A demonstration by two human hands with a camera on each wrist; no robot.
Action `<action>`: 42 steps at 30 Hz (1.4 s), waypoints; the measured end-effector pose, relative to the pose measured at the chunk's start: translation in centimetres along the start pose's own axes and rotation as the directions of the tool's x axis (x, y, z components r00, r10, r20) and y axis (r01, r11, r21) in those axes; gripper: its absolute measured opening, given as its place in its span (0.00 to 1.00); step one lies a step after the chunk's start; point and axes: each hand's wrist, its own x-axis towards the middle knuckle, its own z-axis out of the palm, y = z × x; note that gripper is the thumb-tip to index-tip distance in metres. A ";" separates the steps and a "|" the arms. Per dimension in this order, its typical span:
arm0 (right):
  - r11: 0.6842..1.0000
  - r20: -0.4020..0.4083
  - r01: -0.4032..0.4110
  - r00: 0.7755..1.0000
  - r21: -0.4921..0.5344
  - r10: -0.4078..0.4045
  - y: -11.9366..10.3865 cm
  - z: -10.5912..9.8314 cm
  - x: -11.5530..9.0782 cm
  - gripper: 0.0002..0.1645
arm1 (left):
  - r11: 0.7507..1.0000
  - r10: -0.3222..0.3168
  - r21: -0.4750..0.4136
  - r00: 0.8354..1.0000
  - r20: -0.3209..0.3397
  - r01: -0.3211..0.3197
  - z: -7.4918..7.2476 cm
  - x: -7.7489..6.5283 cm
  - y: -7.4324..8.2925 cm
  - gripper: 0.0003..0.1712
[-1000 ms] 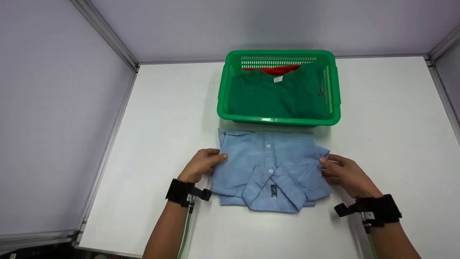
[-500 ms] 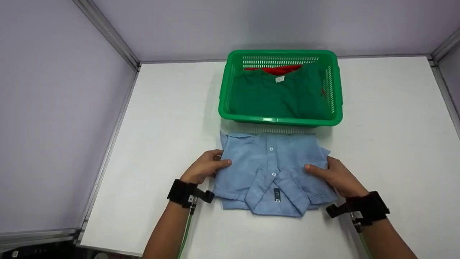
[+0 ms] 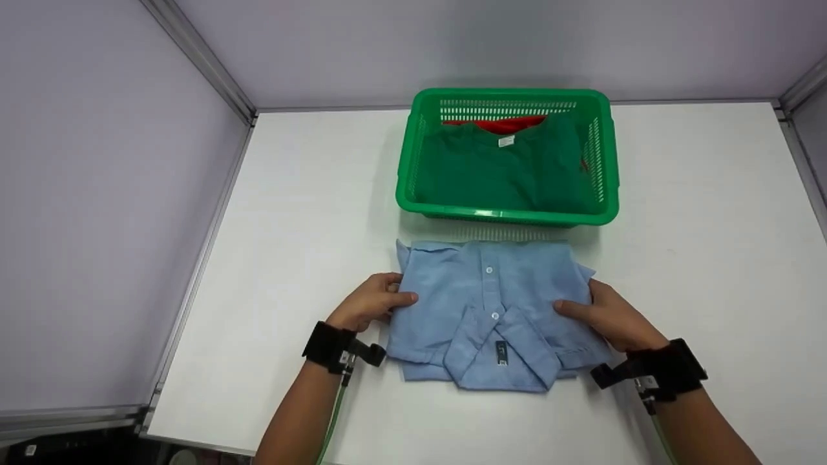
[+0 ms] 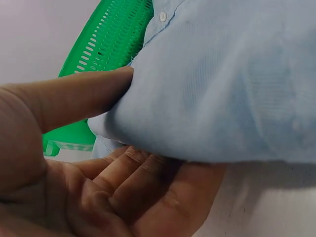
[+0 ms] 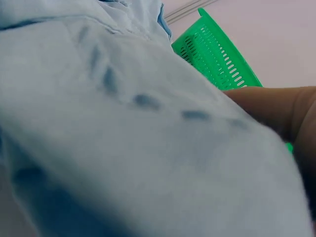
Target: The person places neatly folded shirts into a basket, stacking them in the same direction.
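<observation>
A folded light-blue button-up shirt (image 3: 446,284) lies on the white table, its collar with a dark label toward the person. My left hand (image 3: 368,302) grips its left edge; in the left wrist view the thumb (image 4: 84,96) lies on top of the cloth and the fingers (image 4: 148,182) reach beneath. On the opposite edge my right hand (image 3: 617,318) holds the shirt, thumb on top. The right fingers are hidden under the cloth, and in the right wrist view the shirt (image 5: 148,163) fills most of the picture.
Just beyond the shirt stands a green plastic basket (image 3: 507,217). Inside it lie a green garment (image 3: 484,171) with a white tag and a red garment (image 3: 523,123) behind. Grey-white panels (image 3: 362,51) enclose the table (image 3: 291,194) at the back and sides.
My right hand has shifted inward, its thumb now farther over the shirt's right side. The shirt has slid slightly toward the person, away from the basket. My left hand keeps its hold.
</observation>
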 end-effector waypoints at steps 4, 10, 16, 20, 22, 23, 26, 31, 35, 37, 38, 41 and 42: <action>1.000 -0.004 0.000 1.000 -0.004 0.000 0.1 0.1 0.0 0.52 | 1.000 0.020 0.005 1.000 0.011 -0.020 0.1 0.1 -0.1 0.36; 1.000 -0.013 -0.001 1.000 -0.016 0.001 0.1 0.1 -0.1 0.51 | 0.999 0.034 0.015 0.999 -0.014 -0.034 0.3 0.1 -0.1 0.30; 0.999 -0.025 -0.002 1.000 -0.038 0.001 0.2 0.2 -0.1 0.53 | 0.999 0.038 0.031 0.999 -0.040 -0.036 0.4 0.1 -0.2 0.31; 0.999 -0.029 -0.005 1.000 -0.046 0.004 0.1 0.2 -0.1 0.53 | 0.999 0.037 0.031 0.998 -0.046 -0.035 0.4 0.1 -0.1 0.30; 0.999 -0.030 -0.006 1.000 -0.049 0.004 0.2 0.2 -0.1 0.53 | 0.999 0.038 0.037 0.998 -0.046 -0.036 0.4 0.2 -0.1 0.29; 0.999 -0.030 -0.005 1.000 -0.051 0.004 0.2 0.2 -0.1 0.54 | 0.999 0.039 0.040 0.998 -0.047 -0.037 0.4 0.1 -0.1 0.29; 0.999 -0.025 0.019 0.999 -0.045 -0.020 0.2 0.2 -0.1 0.52 | 0.998 0.052 0.042 0.998 -0.045 -0.050 0.3 0.1 -0.1 0.30; 0.998 -0.030 0.044 0.999 -0.042 -0.046 0.3 0.1 -0.2 0.50 | 0.997 0.064 0.037 0.997 -0.037 -0.063 0.3 0.0 -0.2 0.31; 0.998 -0.034 0.035 0.999 -0.048 -0.037 0.3 0.2 -0.2 0.51 | 0.997 0.062 0.044 0.997 -0.045 -0.060 0.3 0.0 -0.2 0.32; 0.998 -0.033 0.030 0.999 -0.050 -0.031 0.3 0.2 -0.1 0.52 | 0.997 0.058 0.046 0.997 -0.048 -0.056 0.3 0.0 -0.2 0.31; 0.998 -0.032 0.028 0.999 -0.051 -0.030 0.2 0.2 -0.1 0.52 | 0.997 0.057 0.046 0.997 -0.049 -0.054 0.3 0.0 -0.2 0.31; 0.998 -0.031 0.023 0.999 -0.052 -0.024 0.2 0.2 -0.2 0.52 | 0.997 0.058 0.044 0.997 -0.047 -0.056 0.4 -0.1 -0.1 0.31; 0.998 -0.031 0.021 0.999 -0.052 -0.023 0.2 0.2 -0.2 0.52 | 0.997 0.061 0.042 0.997 -0.045 -0.059 0.4 -0.2 0.0 0.30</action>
